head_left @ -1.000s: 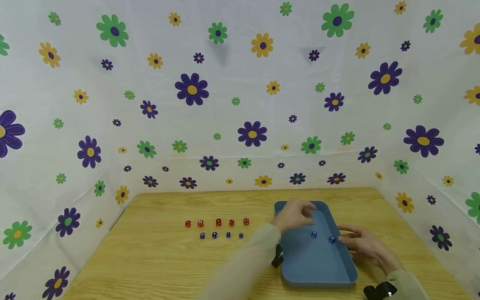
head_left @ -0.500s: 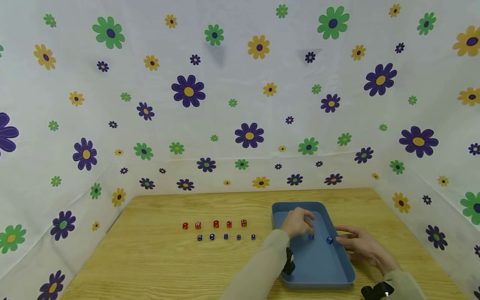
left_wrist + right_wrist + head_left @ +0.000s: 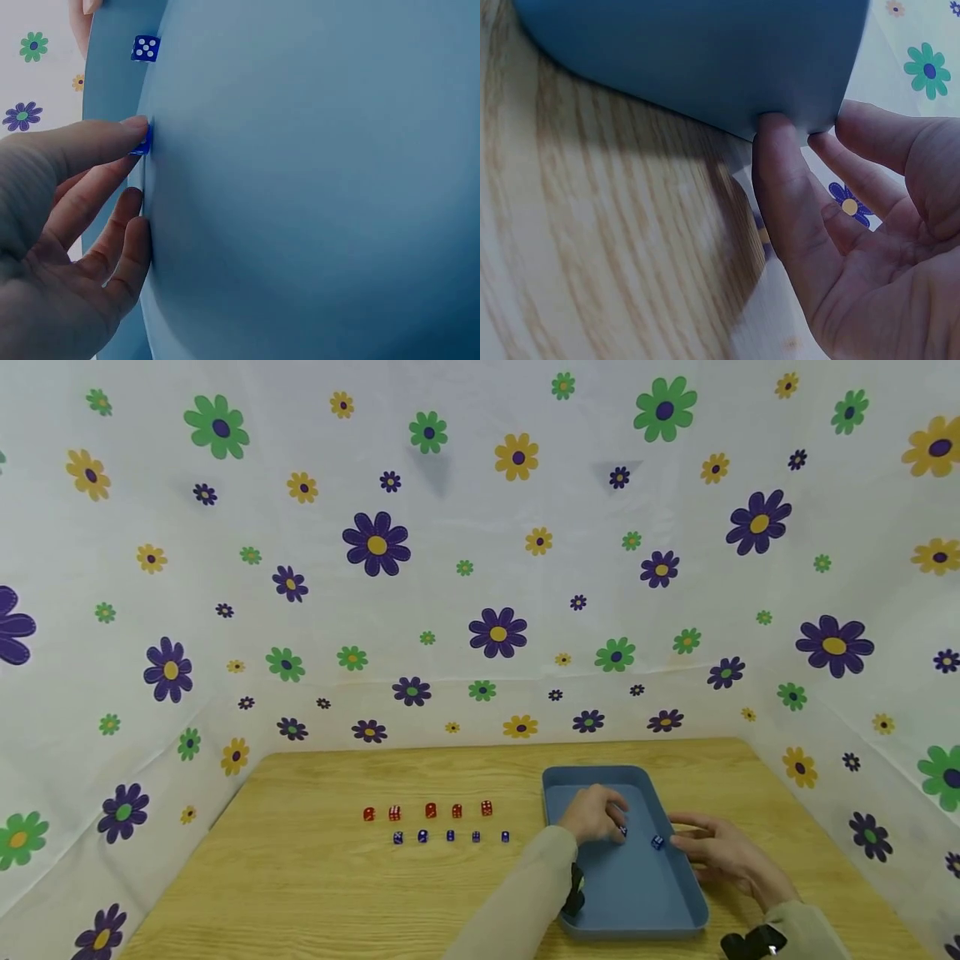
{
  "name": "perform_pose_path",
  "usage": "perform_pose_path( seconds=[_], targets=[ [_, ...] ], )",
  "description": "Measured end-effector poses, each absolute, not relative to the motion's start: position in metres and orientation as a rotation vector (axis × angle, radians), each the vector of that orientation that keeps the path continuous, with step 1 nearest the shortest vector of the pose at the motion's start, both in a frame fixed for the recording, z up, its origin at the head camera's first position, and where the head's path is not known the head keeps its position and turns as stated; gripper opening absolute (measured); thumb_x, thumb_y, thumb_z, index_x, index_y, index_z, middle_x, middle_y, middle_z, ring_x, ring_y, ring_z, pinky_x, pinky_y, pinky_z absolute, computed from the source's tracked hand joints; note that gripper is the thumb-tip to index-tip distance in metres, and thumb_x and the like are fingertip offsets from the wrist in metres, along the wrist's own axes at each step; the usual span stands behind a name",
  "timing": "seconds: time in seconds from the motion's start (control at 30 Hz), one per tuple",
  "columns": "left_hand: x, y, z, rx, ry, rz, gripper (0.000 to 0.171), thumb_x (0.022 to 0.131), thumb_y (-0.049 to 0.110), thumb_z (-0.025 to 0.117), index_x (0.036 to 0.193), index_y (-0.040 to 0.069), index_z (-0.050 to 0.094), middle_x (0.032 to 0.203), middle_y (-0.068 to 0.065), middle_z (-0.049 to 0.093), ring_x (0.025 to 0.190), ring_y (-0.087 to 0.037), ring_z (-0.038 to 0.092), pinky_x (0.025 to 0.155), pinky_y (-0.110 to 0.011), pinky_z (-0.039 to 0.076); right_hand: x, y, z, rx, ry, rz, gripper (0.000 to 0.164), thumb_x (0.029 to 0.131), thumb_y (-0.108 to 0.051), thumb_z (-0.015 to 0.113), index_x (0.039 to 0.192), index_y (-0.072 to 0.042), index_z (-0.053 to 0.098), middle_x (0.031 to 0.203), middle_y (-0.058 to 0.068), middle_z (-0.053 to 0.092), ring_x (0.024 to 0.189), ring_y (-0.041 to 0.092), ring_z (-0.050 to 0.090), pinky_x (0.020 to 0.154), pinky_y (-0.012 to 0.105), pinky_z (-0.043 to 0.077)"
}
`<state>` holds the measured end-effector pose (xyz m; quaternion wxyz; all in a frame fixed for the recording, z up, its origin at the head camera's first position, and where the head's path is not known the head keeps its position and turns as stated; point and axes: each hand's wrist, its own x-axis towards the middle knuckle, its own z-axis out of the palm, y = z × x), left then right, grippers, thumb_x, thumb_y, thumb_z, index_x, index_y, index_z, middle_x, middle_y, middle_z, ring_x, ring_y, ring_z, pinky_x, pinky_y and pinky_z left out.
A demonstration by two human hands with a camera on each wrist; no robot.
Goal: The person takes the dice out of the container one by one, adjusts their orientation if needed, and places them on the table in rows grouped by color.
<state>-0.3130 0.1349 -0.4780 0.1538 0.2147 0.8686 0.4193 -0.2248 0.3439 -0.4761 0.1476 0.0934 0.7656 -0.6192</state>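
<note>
My left hand (image 3: 594, 815) is low inside the blue tray (image 3: 637, 897). In the left wrist view its thumb and index finger pinch a small blue die (image 3: 142, 141), which is partly covered by the fingertips. A second blue die (image 3: 657, 842) lies in the tray near its right wall; five white pips show on its face in the left wrist view. Outside that wall is my right hand (image 3: 726, 853). The right wrist view shows its extended fingertips touching the tray's outer side, with the thumb up at the rim.
Left of the tray, several red dice (image 3: 431, 811) form a spaced row on the wooden table (image 3: 315, 877). A row of several smaller blue dice (image 3: 450, 836) lies just in front of them. Flower-print cloth (image 3: 442, 610) encloses the back and sides.
My left hand has come down inside the tray onto a blue die. As its sleeve moved right, another blue die came into view at the row's right end. The right hand stays against the tray.
</note>
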Motion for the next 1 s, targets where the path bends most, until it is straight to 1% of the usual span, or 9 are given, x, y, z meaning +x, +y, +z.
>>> perform_pose_path(
  seconds=[0.13, 0.37, 0.43, 0.57, 0.67, 0.73, 0.9, 1.0],
  targets=[
    [-0.315, 0.134, -0.48, 0.626, 2.489, 1.23, 0.04, 0.071, -0.005, 0.083, 0.106, 0.012, 0.074, 0.077, 0.004, 0.07, 0.071, -0.009, 0.061, 0.074, -0.027, 0.054, -0.225, 0.343, -0.476, 0.255, 2.202, -1.775, 0.068, 0.097, -0.019, 0.063, 0.151, 0.002, 0.029, 0.144, 0.036, 0.039, 0.107, 0.025, 0.066, 0.082, 0.043, 0.057],
    [-0.319, 0.129, -0.481, 0.633, 2.49, 1.26, 0.042, 0.071, -0.002, 0.084, 0.11, 0.01, 0.073, 0.075, 0.004, 0.07, 0.071, -0.008, 0.062, 0.077, -0.028, 0.055, -0.228, 0.341, -0.474, 0.257, 2.214, -1.757, 0.068, 0.097, -0.021, 0.063, 0.152, 0.002, 0.029, 0.146, 0.036, 0.036, 0.108, 0.026, 0.065, 0.082, 0.043, 0.057],
    [-0.318, 0.127, -0.479, 0.646, 2.49, 1.269, 0.043, 0.071, -0.001, 0.084, 0.111, 0.009, 0.073, 0.075, 0.004, 0.071, 0.071, -0.008, 0.062, 0.075, -0.027, 0.054, -0.229, 0.34, -0.474, 0.254, 2.22, -1.752, 0.068, 0.097, -0.021, 0.062, 0.152, 0.002, 0.029, 0.146, 0.036, 0.037, 0.108, 0.026, 0.065, 0.082, 0.043, 0.057],
    [-0.315, 0.125, -0.473, 0.704, 2.505, 1.271, 0.045, 0.074, 0.002, 0.083, 0.116, 0.009, 0.071, 0.077, 0.006, 0.071, 0.07, -0.006, 0.062, 0.07, -0.024, 0.054, -0.229, 0.339, -0.476, 0.276, 2.246, -1.733, 0.069, 0.096, -0.023, 0.065, 0.151, 0.001, 0.031, 0.143, 0.035, 0.042, 0.105, 0.025, 0.066, 0.08, 0.042, 0.058],
    [-0.313, 0.125, -0.466, 0.746, 2.504, 1.305, 0.045, 0.077, 0.005, 0.082, 0.121, 0.01, 0.069, 0.08, 0.007, 0.072, 0.07, -0.004, 0.062, 0.069, -0.024, 0.053, -0.229, 0.339, -0.476, 0.287, 2.261, -1.719, 0.07, 0.095, -0.024, 0.065, 0.151, 0.001, 0.032, 0.142, 0.034, 0.044, 0.106, 0.024, 0.066, 0.08, 0.041, 0.057],
    [-0.311, 0.124, -0.461, 0.771, 2.499, 1.337, 0.045, 0.08, 0.007, 0.08, 0.123, 0.01, 0.068, 0.081, 0.008, 0.071, 0.071, -0.003, 0.062, 0.07, -0.024, 0.052, -0.228, 0.34, -0.475, 0.276, 2.265, -1.709, 0.07, 0.096, -0.025, 0.065, 0.151, 0.001, 0.031, 0.142, 0.034, 0.044, 0.106, 0.024, 0.066, 0.08, 0.041, 0.057],
    [-0.307, 0.12, -0.451, 0.845, 2.52, 1.378, 0.044, 0.083, 0.011, 0.078, 0.125, 0.013, 0.067, 0.086, 0.01, 0.069, 0.078, -0.002, 0.061, 0.074, -0.023, 0.051, -0.225, 0.342, -0.475, 0.29, 2.236, -1.745, 0.069, 0.096, -0.023, 0.064, 0.151, 0.002, 0.031, 0.136, 0.031, 0.051, 0.1, 0.022, 0.067, 0.08, 0.041, 0.057],
    [-0.305, 0.112, -0.447, 0.887, 2.528, 1.399, 0.042, 0.083, 0.012, 0.079, 0.124, 0.016, 0.068, 0.087, 0.011, 0.069, 0.084, -0.005, 0.062, 0.073, -0.022, 0.05, -0.223, 0.342, -0.476, 0.299, 2.213, -1.76, 0.069, 0.096, -0.023, 0.065, 0.151, 0.002, 0.03, 0.134, 0.031, 0.052, 0.1, 0.022, 0.067, 0.081, 0.042, 0.057]
  ],
)
